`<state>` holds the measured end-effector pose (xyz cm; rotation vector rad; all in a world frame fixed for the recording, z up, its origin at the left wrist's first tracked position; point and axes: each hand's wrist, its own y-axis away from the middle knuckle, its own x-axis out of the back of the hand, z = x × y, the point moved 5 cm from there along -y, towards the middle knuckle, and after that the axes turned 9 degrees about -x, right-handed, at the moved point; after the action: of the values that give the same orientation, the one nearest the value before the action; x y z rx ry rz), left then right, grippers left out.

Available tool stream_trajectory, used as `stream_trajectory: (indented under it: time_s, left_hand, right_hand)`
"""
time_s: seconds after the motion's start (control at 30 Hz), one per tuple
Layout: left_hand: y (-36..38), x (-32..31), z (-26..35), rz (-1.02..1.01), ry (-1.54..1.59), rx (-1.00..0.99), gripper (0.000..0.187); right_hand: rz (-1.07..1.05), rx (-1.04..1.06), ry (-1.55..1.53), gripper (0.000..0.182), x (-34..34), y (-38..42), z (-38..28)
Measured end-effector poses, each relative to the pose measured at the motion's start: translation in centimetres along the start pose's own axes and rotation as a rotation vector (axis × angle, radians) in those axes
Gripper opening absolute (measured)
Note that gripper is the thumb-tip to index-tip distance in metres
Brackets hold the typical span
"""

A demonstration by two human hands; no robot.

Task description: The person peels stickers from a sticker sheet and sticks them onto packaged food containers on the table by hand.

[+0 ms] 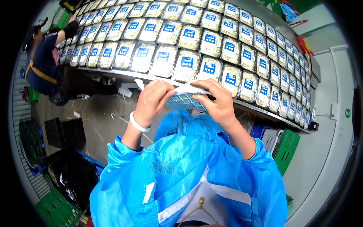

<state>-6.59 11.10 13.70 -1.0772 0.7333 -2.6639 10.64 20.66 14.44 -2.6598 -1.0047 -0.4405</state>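
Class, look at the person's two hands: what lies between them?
In the head view, a sheet of blue stickers spans between the left hand and right hand; both hands' fingers pinch it.

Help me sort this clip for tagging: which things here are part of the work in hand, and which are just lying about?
In hand:
left hand
right hand
sheet of blue labels, held by both
labelled packs on the table

Lying about:
black crates
green crates
scraps on the floor
co-worker further along

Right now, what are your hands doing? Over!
Left hand and right hand both pinch the sticker sheet. Labelled trays fill the table just ahead. Another person stands far left.
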Motion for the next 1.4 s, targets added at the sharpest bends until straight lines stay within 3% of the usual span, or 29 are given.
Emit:
stream_trajectory:
  time_s: [0.1, 0.23, 0.47, 0.7, 0.77, 0.87, 1.0, 1.1, 1.33, 1.4]
  left_hand:
    - [-1.7, -0.4, -1.1, 0.007, 0.066, 0.055, 0.032]
    - [-2.7, -2.0, -4.0, 0.047, 0.154, 0.231, 0.039]
    - [-10.2, -1.3, -5.5, 0.058, 0.144, 0.202, 0.033]
    - [-16.9, -3.0, -7.8, -0.1, 0.159, 0.265, 0.018]
    - [-18.1, -3.8, -8.6, -0.118, 0.137, 0.255, 0.019]
    - [-21.1, -4.6, -7.8, -0.152, -0.028, 0.03, 0.023]
    - [-21.7, -6.8, -9.4, -0.165, 0.179, 0.222, 0.018]
    - [-22.4, -6.8, -9.9, -0.251, 0.146, 0.175, 0.014]
    - [-25.5, -5.5, -11.1, -0.338, 0.197, -0.02, 0.013]
    - [-25.9, -5.2, -12.2, -0.334, 0.229, 0.119, 0.017]
  right_hand:
    - [0.056, 0.073, 0.074, 0.021, 1.4, -1.4, 0.1]
    - [0.074, 0.152, 0.132, 0.015, 3.9, -3.8, 0.9]
    - [0.147, 0.23, 0.088, 0.014, 8.1, -9.7, 3.4]
    - [0.103, 0.073, -0.127, 0.017, 11.5, -14.1, 7.6]
    - [0.127, 0.009, -0.11, 0.016, 12.2, -14.5, 8.9]
    - [0.173, 0.023, -0.065, 0.014, 12.8, -15.0, 9.3]
    - [0.24, 0.122, 0.099, 0.018, 13.5, -15.6, 8.9]
    - [0.303, 0.208, 0.235, 0.025, 13.9, -15.6, 8.3]
    - [0.423, 0.107, 0.338, 0.04, 13.9, -16.2, 7.7]
    - [0.447, 0.022, 0.325, 0.042, 13.9, -16.4, 8.5]
